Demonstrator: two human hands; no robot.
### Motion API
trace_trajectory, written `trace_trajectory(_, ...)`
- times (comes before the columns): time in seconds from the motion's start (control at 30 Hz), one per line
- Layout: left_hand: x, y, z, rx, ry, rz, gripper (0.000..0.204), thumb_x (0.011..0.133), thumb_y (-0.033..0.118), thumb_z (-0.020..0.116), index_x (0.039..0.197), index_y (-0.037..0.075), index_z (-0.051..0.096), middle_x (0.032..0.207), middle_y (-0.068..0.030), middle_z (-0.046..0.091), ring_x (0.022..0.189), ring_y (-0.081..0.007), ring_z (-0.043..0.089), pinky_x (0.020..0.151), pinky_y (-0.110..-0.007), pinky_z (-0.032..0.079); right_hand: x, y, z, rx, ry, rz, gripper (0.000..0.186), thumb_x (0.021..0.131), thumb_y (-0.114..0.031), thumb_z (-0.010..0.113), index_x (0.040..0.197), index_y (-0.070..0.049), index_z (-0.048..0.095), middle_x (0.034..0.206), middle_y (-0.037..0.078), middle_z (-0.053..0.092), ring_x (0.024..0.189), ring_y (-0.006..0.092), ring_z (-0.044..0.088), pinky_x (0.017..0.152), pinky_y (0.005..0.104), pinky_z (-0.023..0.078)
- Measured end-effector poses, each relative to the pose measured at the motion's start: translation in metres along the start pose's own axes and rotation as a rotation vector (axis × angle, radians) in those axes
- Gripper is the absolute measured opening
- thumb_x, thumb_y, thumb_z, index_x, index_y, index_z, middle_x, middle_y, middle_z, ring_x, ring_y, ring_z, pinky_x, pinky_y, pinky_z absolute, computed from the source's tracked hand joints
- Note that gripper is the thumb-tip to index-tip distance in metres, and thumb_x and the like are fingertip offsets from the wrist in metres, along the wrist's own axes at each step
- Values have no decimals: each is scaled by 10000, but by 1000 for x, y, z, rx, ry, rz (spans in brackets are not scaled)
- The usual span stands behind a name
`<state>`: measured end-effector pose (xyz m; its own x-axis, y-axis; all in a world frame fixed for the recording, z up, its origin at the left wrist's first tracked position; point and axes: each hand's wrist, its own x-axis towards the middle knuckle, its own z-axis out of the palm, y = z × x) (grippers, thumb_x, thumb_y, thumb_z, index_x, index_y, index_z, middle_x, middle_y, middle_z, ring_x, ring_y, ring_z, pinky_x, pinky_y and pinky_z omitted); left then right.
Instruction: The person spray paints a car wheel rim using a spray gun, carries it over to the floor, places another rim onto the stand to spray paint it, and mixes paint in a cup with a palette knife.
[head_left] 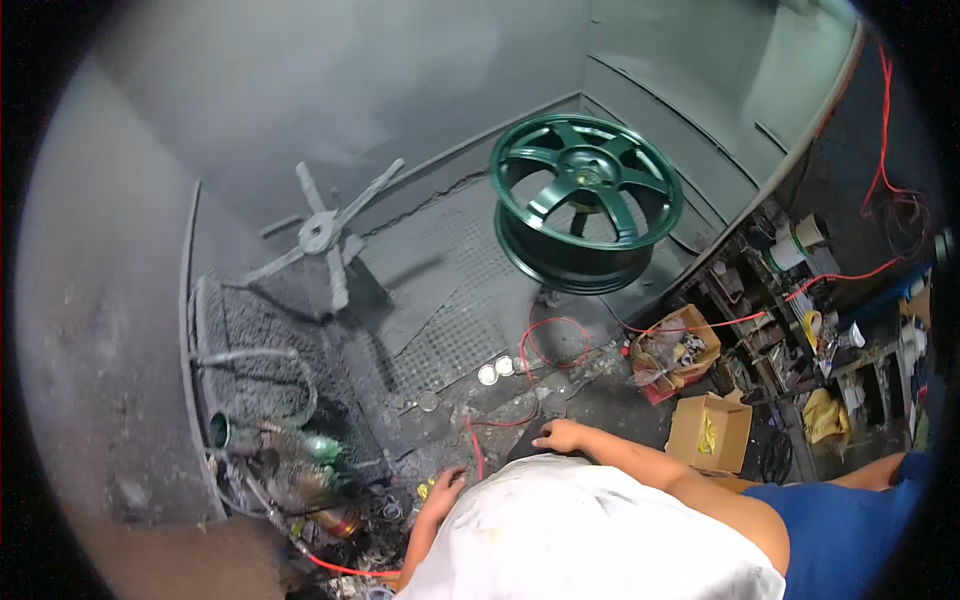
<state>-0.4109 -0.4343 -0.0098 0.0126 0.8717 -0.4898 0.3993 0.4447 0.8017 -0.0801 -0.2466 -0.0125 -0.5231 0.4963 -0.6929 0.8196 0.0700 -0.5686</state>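
Observation:
My left hand [445, 487] is low in the middle, beside my white top, its fingers loosely bent and apart with nothing seen in them. My right hand [560, 436] rests by a dark surface, perhaps my trouser leg, its fingers slightly curled and holding nothing that I can see. A red hose [477, 445] runs close between the two hands. Beyond them, a glossy dark green wheel rim [562, 200] with several spokes is held up above the floor, its support mostly hidden. To its left is a grey, paint-crusted stand with several arms [320, 232].
At lower left are paint-covered tools [320, 450] and a green-stained cup [220, 430]. Two pale round lids [488, 374] lie on the floor. Cardboard boxes [735, 435] and cluttered shelves [780, 330] stand right. A person in blue [830, 530] is at the right edge.

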Motion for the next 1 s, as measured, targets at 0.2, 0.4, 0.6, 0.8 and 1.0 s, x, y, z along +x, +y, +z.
trace_trajectory(0.2,116,69,53,-134,-590,6,469,1006,316,598,1373,25,606,1341,-193,646,1217,-304,626,1056,-395,472,10,91,-58,-15,89,111,687,916,-561,637,1275,25,670,1260,268,676,1180,421,645,1030,462,494)
trace_trajectory(0.4,181,129,46,113,-404,31,470,1000,338,598,1348,24,632,1341,-184,655,1217,-317,635,1052,-399,478,20,162,-152,123,206,168,697,900,-555,652,1310,9,651,1268,267,671,1192,415,642,1018,472,501)
trace_trajectory(0.6,273,203,-5,431,-312,-201,473,1023,432,576,1230,26,702,1094,-96,746,982,-249,679,881,-397,526,1,202,-234,431,599,278,586,898,-444,700,1169,75,693,1141,292,710,1063,393,701,943,447,529)
trace_trajectory(0.8,428,323,-82,-268,-26,33,485,1044,501,534,941,55,695,857,-30,653,765,-158,577,719,-324,465,-52,166,-264,1144,931,202,352,996,-282,650,1141,35,697,1010,133,734,900,221,708,770,345,549)
trace_trajectory(1.0,601,452,-155,-639,45,98,582,1056,539,493,1181,-10,637,962,-59,651,916,-203,612,835,-350,478,-77,130,-297,1607,1176,77,319,1033,-281,622,1188,-8,678,962,38,694,840,145,655,750,292,536)
